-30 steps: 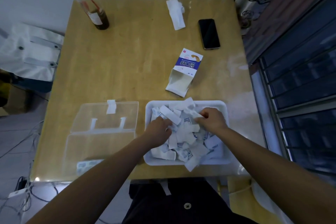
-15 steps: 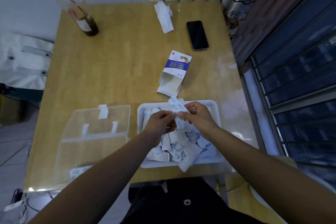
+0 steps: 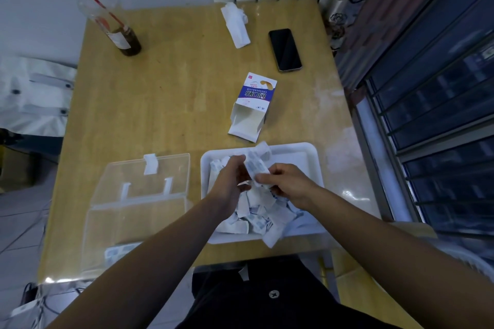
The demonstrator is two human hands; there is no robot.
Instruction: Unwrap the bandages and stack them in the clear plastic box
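Observation:
A white tray (image 3: 310, 152) near the table's front edge holds a heap of wrapped bandages (image 3: 256, 214). Above the heap, my left hand (image 3: 231, 179) and my right hand (image 3: 286, 183) both pinch one wrapped bandage (image 3: 256, 165), which stands up between them with its top flaps splayed. Left of the tray lies the clear plastic box (image 3: 133, 211), its lid folded open toward the far side. A couple of bandages (image 3: 117, 251) lie at the box's near end, partly behind my left forearm.
An opened blue and white bandage carton (image 3: 252, 107) lies just beyond the tray. Farther back are a black phone (image 3: 285, 49), a crumpled white tissue (image 3: 236, 24) and a plastic cup with a red straw (image 3: 117, 27). A window runs along the right.
My hands left the heap, lifted one wrapped bandage above the tray and now hold it between them; its top flaps have spread apart. The camera shifted slightly.

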